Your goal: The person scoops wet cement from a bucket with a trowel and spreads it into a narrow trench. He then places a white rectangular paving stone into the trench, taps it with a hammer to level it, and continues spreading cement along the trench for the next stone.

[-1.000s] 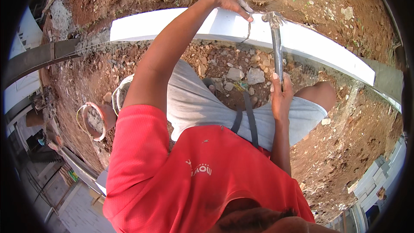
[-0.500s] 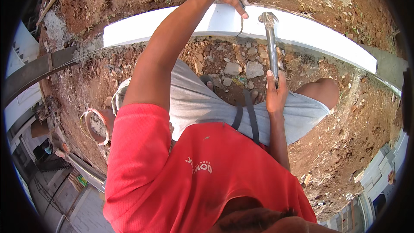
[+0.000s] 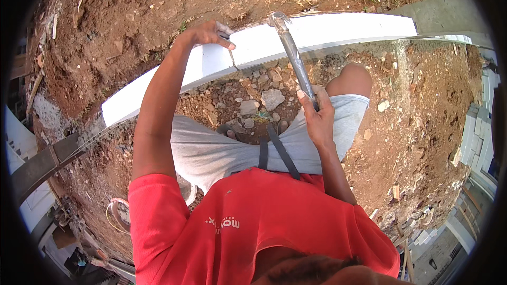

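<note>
Hammer (image 3: 292,53) head moved from above white block row to touching its top edge, upper centre; left hand slid left along row. Right hand (image 3: 317,119) closed round hammer handle, centre right. Left hand (image 3: 207,34) fingers curled, resting on white block row (image 3: 348,29) beside vertical joint. Row runs lower left to upper right. Ground: red dirt, rubble (image 3: 259,100) in trench near knees. Open dirt beyond row, top of frame.
</note>
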Available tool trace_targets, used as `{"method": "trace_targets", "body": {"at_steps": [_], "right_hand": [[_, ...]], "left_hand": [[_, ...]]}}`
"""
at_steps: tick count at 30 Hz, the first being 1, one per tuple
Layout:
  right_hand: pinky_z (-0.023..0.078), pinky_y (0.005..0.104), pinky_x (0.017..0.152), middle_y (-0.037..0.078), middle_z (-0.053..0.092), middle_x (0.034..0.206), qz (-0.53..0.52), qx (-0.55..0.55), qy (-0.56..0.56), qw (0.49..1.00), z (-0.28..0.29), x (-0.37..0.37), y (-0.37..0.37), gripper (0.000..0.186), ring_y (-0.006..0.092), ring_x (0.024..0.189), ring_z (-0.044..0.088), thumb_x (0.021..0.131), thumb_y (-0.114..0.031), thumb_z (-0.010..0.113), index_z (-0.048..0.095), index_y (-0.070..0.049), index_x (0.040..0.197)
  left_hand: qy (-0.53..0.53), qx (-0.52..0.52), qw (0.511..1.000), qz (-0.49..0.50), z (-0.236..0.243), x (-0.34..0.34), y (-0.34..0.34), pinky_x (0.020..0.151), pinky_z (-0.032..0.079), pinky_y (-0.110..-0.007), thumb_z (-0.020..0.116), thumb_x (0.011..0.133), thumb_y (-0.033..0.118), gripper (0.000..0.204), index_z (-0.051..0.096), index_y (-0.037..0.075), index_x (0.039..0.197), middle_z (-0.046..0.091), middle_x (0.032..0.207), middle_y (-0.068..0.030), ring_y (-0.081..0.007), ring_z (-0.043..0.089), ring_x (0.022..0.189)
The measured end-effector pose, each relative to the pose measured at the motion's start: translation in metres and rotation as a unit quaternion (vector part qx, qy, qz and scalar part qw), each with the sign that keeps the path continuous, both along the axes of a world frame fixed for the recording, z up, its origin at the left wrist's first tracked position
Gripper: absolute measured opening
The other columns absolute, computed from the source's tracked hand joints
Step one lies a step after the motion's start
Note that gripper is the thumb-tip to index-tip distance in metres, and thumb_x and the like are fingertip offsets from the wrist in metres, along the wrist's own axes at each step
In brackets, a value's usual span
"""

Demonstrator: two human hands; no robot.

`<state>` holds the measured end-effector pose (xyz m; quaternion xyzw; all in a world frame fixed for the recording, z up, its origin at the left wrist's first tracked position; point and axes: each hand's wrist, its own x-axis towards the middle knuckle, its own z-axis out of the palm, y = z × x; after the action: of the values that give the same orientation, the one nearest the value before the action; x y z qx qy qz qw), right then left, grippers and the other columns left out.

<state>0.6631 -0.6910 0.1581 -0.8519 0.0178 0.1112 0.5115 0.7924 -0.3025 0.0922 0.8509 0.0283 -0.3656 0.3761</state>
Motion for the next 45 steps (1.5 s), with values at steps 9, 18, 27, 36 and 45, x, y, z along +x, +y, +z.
{"method": "trace_targets", "body": {"at_steps": [9, 18, 27, 36, 45], "right_hand": [[0.040, 0.0301, 0.061, -0.001, 0.052, 0.075, -0.341, -0.025, -0.115, 0.932, -0.007, 0.042, -0.130, 0.022, 0.0089, 0.068, 0.046, 0.099, -0.021, 0.072, 0.066, -0.002, 0.107], [0.043, 0.0349, 0.057, 0.004, 0.058, 0.072, -0.423, 0.049, 0.100, 0.899, -0.104, 0.013, -0.178, 0.028, 0.0145, 0.063, 0.055, 0.099, -0.023, 0.066, 0.067, 0.002, 0.111], [0.047, 0.0369, 0.064, 0.001, 0.061, 0.079, -0.249, -0.027, -0.136, 0.958, -0.041, 0.107, -0.138, 0.045, 0.0164, 0.068, 0.057, 0.106, -0.044, 0.063, 0.066, -0.005, 0.127], [0.047, 0.0378, 0.067, 0.008, 0.064, 0.078, -0.286, 0.053, -0.086, 0.953, -0.064, 0.121, -0.125, 0.049, 0.0192, 0.071, 0.058, 0.105, -0.047, 0.062, 0.068, -0.007, 0.131], [0.050, 0.0409, 0.069, 0.013, 0.070, 0.080, -0.249, -0.072, -0.063, 0.964, -0.085, 0.126, -0.147, 0.052, 0.0237, 0.076, 0.068, 0.105, -0.045, 0.063, 0.066, -0.002, 0.133]], "left_hand": [[-0.067, -0.073, 0.994, 0.037, 0.003, -0.007, -0.012, 0.120, 0.044, -0.043, 0.092, 0.079, 0.023, 0.080, 0.059, 0.002, 0.148, 0.064, 0.145, -0.0182, -0.0324, 0.061, 0.136], [-0.388, 0.062, 0.904, -0.170, 0.006, 0.054, -0.193, 0.128, 0.032, -0.048, 0.075, 0.093, 0.048, 0.067, 0.061, 0.015, 0.149, 0.044, 0.165, -0.0141, -0.0350, 0.041, 0.152], [-0.307, 0.116, 0.925, -0.193, -0.001, 0.120, -0.286, 0.125, 0.037, -0.042, 0.065, 0.096, 0.060, 0.071, 0.060, 0.014, 0.149, 0.043, 0.166, -0.0142, -0.0314, 0.041, 0.153], [-0.319, 0.139, 0.909, -0.229, -0.002, 0.118, -0.285, 0.128, 0.031, -0.042, 0.064, 0.097, 0.056, 0.072, 0.052, 0.012, 0.153, 0.040, 0.167, -0.0170, -0.0312, 0.034, 0.156], [-0.336, 0.131, 0.912, -0.193, -0.008, 0.113, -0.288, 0.130, 0.029, -0.042, 0.066, 0.097, 0.045, 0.072, 0.046, 0.007, 0.155, 0.031, 0.171, -0.0167, -0.0306, 0.028, 0.159]]}}
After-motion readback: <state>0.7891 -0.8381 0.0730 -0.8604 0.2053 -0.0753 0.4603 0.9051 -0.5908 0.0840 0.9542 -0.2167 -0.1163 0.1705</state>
